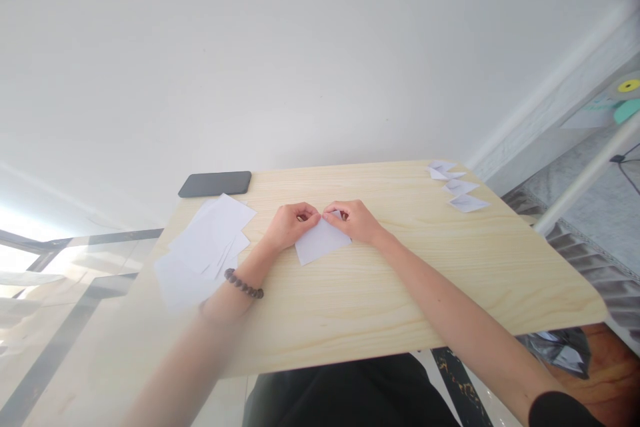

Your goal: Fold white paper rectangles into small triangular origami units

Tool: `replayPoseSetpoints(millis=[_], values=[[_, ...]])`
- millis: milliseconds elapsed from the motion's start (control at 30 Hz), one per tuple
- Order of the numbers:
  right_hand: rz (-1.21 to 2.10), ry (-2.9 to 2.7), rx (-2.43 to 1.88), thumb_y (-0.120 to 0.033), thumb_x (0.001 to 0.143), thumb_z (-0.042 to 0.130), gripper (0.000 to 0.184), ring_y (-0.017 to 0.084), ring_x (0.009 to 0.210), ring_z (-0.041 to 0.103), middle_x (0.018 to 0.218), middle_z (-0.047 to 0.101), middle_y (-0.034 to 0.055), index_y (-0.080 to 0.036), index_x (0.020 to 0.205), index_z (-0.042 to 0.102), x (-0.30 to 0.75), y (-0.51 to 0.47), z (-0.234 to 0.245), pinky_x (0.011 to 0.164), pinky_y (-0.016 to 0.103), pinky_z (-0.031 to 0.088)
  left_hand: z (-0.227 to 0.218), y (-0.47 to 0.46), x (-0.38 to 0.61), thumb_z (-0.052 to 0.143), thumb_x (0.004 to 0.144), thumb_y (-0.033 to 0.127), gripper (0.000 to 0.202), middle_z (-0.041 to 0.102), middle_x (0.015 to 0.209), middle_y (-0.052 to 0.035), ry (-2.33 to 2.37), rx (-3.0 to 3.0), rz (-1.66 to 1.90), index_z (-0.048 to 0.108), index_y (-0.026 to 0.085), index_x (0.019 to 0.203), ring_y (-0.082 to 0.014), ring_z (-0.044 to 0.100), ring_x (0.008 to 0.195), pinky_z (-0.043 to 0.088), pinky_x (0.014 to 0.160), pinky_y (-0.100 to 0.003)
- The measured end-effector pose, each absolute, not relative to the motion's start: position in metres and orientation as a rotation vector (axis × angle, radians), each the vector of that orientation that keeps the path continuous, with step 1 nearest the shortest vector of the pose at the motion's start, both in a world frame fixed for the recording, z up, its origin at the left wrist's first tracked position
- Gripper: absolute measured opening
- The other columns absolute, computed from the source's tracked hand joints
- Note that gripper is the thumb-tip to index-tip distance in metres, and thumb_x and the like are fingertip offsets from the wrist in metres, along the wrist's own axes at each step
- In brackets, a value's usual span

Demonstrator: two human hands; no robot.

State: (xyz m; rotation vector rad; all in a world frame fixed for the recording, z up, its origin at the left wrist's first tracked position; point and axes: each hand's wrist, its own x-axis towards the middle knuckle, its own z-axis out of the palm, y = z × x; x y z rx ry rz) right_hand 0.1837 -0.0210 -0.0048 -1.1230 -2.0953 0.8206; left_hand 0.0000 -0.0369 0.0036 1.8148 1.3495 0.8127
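A small white sheet of paper lies at the middle of the wooden table, one corner pointing toward the front edge. My left hand pinches its far edge between thumb and fingers, a beaded bracelet on the wrist. Close beside it, my right hand grips the same edge, the two sets of fingertips almost touching. The fingers cover the paper's far edge, so any fold there is hidden. Left of my hands is a loose spread of white paper sheets.
A dark phone lies at the table's back left. Several folded paper pieces stand in a row at the back right. The wooden table meets a white wall. On the floor at right is a dark plastic bag.
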Motion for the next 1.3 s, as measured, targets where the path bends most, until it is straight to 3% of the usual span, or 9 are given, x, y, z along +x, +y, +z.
replayPoseSetpoints(millis=[400, 567, 733, 833, 967, 1200, 1300], values=[[0.818, -1.986, -1.23, -0.041, 0.076, 0.05, 0.028, 0.01, 0.055, 0.046, 0.072, 0.063, 0.0012, -0.017, 0.074, 0.064, 0.212, -0.007, -0.002, 0.05, 0.023, 0.032, 0.007, -0.033, -0.008, 0.049, 0.075, 0.037, 0.026, 0.061, 0.06, -0.0013, 1.331, 1.77, 0.81, 0.062, 0.015, 0.071, -0.0126, 0.055, 0.056, 0.042, 0.056, -0.023], [0.808, -1.949, -1.256, -0.041, 0.075, 0.051, 0.028, 0.011, 0.055, 0.048, 0.068, 0.062, 0.0012, -0.017, 0.073, 0.065, 0.224, 0.0, -0.003, 0.05, 0.023, 0.033, 0.005, -0.032, -0.01, 0.049, 0.074, 0.035, 0.025, 0.066, 0.068, -0.0035, 1.296, 1.707, 0.814, 0.063, 0.014, 0.069, -0.0128, 0.057, 0.059, 0.046, 0.058, -0.023], [0.825, -1.9, -1.295, -0.042, 0.075, 0.051, 0.029, 0.011, 0.058, 0.05, 0.07, 0.063, 0.0019, -0.016, 0.073, 0.065, 0.23, 0.001, -0.002, 0.052, 0.022, 0.035, 0.002, -0.028, -0.014, 0.048, 0.075, 0.039, 0.031, 0.068, 0.076, -0.0061, 1.381, 1.593, 0.875, 0.064, 0.013, 0.081, -0.0125, 0.058, 0.059, 0.047, 0.056, -0.023], [0.872, -1.955, -1.218, -0.041, 0.076, 0.051, 0.029, 0.01, 0.056, 0.049, 0.072, 0.064, 0.0016, -0.016, 0.074, 0.065, 0.215, -0.007, -0.002, 0.051, 0.021, 0.035, 0.004, -0.029, -0.011, 0.047, 0.077, 0.044, 0.035, 0.068, 0.078, -0.0045, 1.417, 1.698, 0.866, 0.065, 0.015, 0.085, -0.0118, 0.056, 0.058, 0.044, 0.053, -0.022], [0.834, -1.987, -1.172, -0.037, 0.077, 0.05, 0.027, 0.008, 0.052, 0.046, 0.071, 0.064, 0.0008, -0.016, 0.075, 0.066, 0.193, -0.016, -0.005, 0.048, 0.021, 0.033, 0.009, -0.035, -0.005, 0.044, 0.079, 0.046, 0.037, 0.068, 0.087, -0.0029, 1.373, 1.839, 0.847, 0.067, 0.017, 0.082, -0.0152, 0.059, 0.074, 0.043, 0.061, -0.022], [0.853, -2.078, -1.118, -0.031, 0.076, 0.05, 0.021, 0.009, 0.058, 0.051, 0.067, 0.062, -0.0002, -0.016, 0.07, 0.064, 0.199, -0.012, -0.003, 0.053, 0.021, 0.036, 0.009, -0.035, -0.006, 0.046, 0.079, 0.047, 0.038, 0.069, 0.085, -0.0025, 1.372, 1.909, 0.773, 0.069, 0.016, 0.08, -0.0165, 0.06, 0.073, 0.043, 0.065, -0.024], [1.005, -2.067, -1.163, -0.03, 0.075, 0.05, 0.02, 0.01, 0.056, 0.054, 0.061, 0.06, -0.0012, -0.017, 0.07, 0.063, 0.209, -0.007, -0.001, 0.056, 0.022, 0.039, 0.01, -0.034, -0.008, 0.045, 0.079, 0.047, 0.039, 0.069, 0.087, -0.0026, 1.362, 1.927, 0.758, 0.069, 0.016, 0.082, -0.0173, 0.06, 0.075, 0.043, 0.065, -0.024]])
